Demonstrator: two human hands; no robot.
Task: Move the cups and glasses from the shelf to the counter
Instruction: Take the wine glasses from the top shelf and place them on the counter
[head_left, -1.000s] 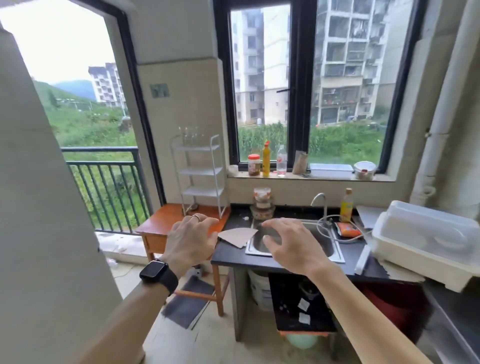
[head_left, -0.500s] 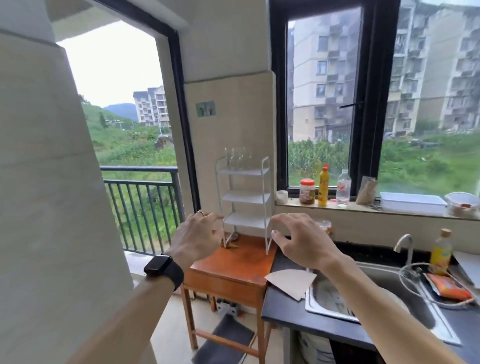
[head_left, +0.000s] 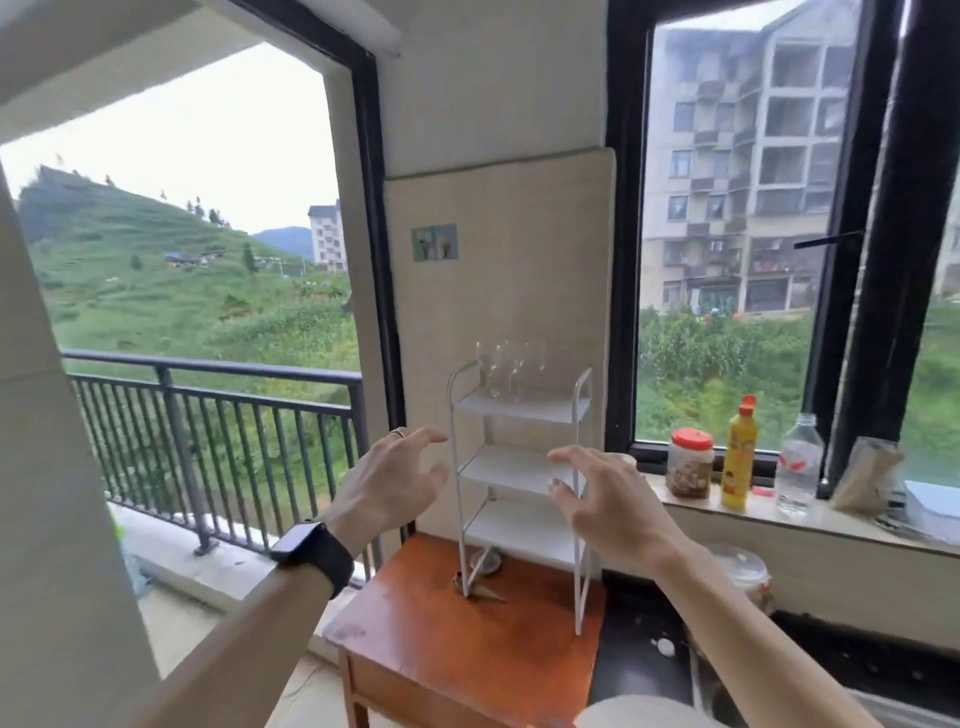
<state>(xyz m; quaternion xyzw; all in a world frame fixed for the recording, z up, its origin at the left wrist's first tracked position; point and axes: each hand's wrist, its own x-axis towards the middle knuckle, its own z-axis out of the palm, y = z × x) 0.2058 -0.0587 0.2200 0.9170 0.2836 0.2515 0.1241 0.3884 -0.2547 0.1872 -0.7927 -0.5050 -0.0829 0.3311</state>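
Note:
A white three-tier wire shelf (head_left: 519, 470) stands on a small orange-brown wooden table (head_left: 467, 639). Several clear stemmed glasses (head_left: 506, 369) stand on its top tier; the two lower tiers look bare. My left hand (head_left: 387, 483), with a ring and a black watch on the wrist, hovers open just left of the shelf at middle-tier height. My right hand (head_left: 608, 501) is open in front of the shelf's right post, fingers spread. Neither hand touches a glass. The dark counter (head_left: 644, 670) lies right of the table.
On the window sill stand a red-lidded jar (head_left: 689, 462), a yellow bottle (head_left: 738, 452), a clear water bottle (head_left: 800, 465) and a paper bag (head_left: 865, 475). A lidded container (head_left: 743, 571) sits on the counter. A balcony railing (head_left: 218, 415) lies to the left.
The view has moved closer and turned left toward the shelf, so the sink has left the frame. Both hands have risen and spread open on either side of the shelf.

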